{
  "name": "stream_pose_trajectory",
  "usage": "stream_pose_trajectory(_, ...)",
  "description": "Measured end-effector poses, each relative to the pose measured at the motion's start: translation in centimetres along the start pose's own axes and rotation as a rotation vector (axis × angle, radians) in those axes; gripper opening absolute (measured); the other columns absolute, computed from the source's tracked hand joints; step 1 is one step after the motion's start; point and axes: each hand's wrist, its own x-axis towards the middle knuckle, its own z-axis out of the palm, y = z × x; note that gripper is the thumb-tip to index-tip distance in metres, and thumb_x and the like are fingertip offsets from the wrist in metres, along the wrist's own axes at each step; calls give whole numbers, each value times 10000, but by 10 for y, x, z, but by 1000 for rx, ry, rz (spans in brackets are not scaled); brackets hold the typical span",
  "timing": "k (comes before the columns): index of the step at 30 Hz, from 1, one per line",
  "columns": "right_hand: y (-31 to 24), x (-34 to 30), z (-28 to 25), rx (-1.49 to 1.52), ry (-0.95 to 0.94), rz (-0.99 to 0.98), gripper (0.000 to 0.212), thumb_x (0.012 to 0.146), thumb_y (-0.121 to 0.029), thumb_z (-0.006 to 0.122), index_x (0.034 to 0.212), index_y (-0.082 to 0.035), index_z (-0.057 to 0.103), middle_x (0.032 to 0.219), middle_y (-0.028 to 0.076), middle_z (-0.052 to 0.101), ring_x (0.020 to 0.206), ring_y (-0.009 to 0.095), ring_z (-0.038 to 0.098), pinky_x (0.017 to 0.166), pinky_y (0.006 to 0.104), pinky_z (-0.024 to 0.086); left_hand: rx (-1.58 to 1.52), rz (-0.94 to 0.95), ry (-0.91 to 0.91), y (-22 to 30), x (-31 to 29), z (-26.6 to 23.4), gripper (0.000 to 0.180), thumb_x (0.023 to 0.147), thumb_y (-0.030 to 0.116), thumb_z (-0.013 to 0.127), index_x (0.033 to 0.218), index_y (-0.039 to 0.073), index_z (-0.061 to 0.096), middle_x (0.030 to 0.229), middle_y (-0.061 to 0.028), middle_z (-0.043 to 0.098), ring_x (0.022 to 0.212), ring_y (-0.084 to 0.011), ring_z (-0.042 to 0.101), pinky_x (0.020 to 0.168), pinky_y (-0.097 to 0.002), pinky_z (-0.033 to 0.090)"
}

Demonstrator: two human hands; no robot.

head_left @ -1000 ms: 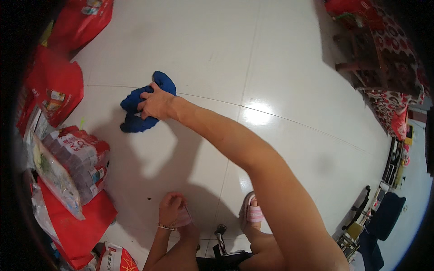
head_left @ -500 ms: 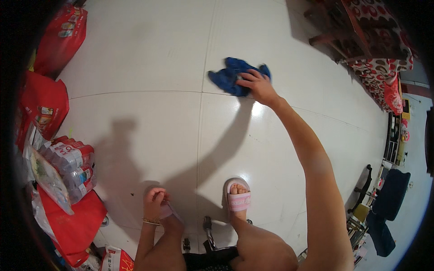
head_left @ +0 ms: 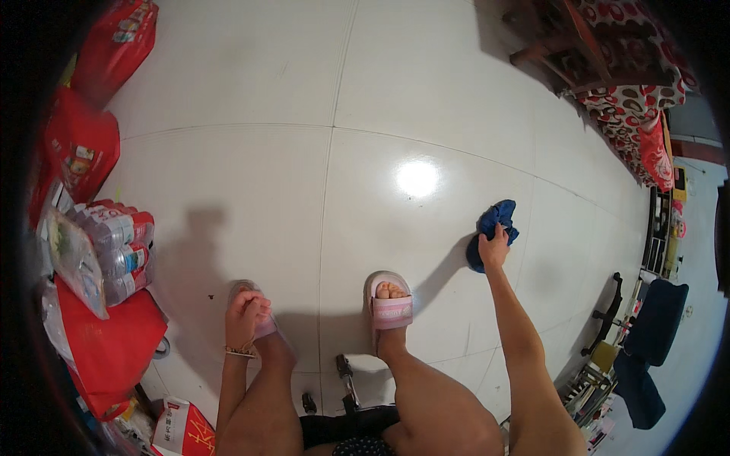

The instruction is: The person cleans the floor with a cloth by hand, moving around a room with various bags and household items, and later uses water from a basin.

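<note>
A crumpled dark blue cloth [head_left: 494,220] lies on the pale tiled floor [head_left: 251,167], to the right of my right foot. My right hand [head_left: 495,247] presses down on it, with the fingers closed over its near part. Parts of the cloth stick out ahead of the hand and to its left. Over my left foot, near my left knee, hovers my left hand [head_left: 248,310], wearing a bracelet [head_left: 240,352] at the wrist. Its fingers are curled in, and nothing shows in them.
Red bags [head_left: 80,144] and a pack of plastic bottles [head_left: 122,247] line the left side. My feet wear pink slippers [head_left: 392,310]. Chair casters [head_left: 346,368] show beneath me. A patterned cloth [head_left: 627,118] drapes wooden furniture at the far right; a dark blue chair [head_left: 658,327] stands right.
My right hand has drawn the blue cloth across the floor, nearer to me and to the right. The cloth is now more bunched. My left hand stays by the left foot.
</note>
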Motion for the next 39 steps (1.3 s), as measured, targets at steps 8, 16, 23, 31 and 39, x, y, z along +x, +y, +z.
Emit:
stream_pose_trajectory(8,-194,-38,24,9,14,-271,615,724,-366,545,1259,-89,421,1158,255,411,992,476,437,833,511,419,-128,-55,41,-13,-8,-19,118,868,132,518,923,36,561,814,-65,613,692,-119,585,577,-227,482)
stream_pose_trajectory(16,-398,-106,53,45,0,-706,566,700,-325,599,1203,-113,450,1147,229,423,991,445,429,817,492,432,-188,97,5,-30,-12,-42,113,885,72,500,953,7,564,841,-47,605,760,-102,579,663,-235,487)
stream_pose_trajectory(23,-510,-226,73,67,-222,-1079,515,688,-249,622,1169,-152,467,1142,177,432,1020,423,404,796,484,458,-241,143,92,-35,-21,-60,99,871,48,514,923,2,586,788,-16,584,716,-82,545,644,-222,471)
stream_pose_trajectory(31,-506,-305,80,-57,-373,-1667,448,689,-251,632,1129,-279,555,1206,48,437,1115,319,379,795,493,446,-291,101,124,-43,-22,-67,124,872,91,521,940,14,591,791,-41,610,679,-110,566,631,-246,489)
stream_pose_trajectory(39,-440,-265,66,-253,-464,-1922,317,766,-159,564,1023,-340,609,1240,-81,438,1217,230,315,870,558,322,-316,-58,169,-39,-31,-54,160,868,144,534,965,21,567,812,-79,613,672,-129,587,608,-233,487)
